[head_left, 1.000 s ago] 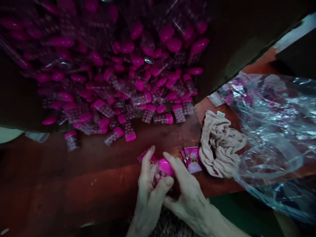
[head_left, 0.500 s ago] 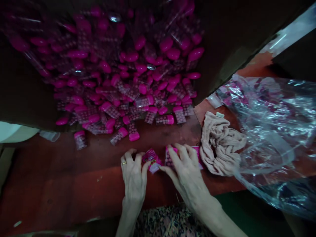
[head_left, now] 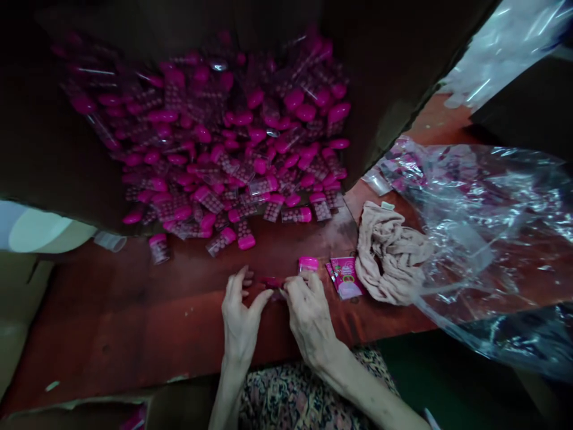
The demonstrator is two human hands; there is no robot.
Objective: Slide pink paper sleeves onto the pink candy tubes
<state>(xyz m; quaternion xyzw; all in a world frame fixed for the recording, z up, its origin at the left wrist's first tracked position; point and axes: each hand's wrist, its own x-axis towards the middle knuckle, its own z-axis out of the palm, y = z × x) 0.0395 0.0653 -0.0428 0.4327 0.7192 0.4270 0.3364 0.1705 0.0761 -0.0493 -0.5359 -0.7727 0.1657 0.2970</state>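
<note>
My left hand (head_left: 240, 313) and my right hand (head_left: 308, 310) meet over a small pink printed packet (head_left: 271, 282) on the red-brown table (head_left: 134, 316). Both pinch it between thumb and fingertips. A pink-capped clear candy tube (head_left: 308, 264) stands just beyond my right hand's fingers. A short stack of the same pink packets (head_left: 347, 277) lies to the right of that tube.
A big heap of pink-capped candy tubes (head_left: 233, 143) spills from a dark cardboard box (head_left: 394, 71) at the back. A beige crumpled cloth (head_left: 387, 254) and a large clear plastic bag (head_left: 492, 239) lie at the right. A pale round object (head_left: 40, 230) sits at the left.
A second ago both hands held a pink-capped tube above the table. The tube now stands on the table, and both hands pinch one pink packet.
</note>
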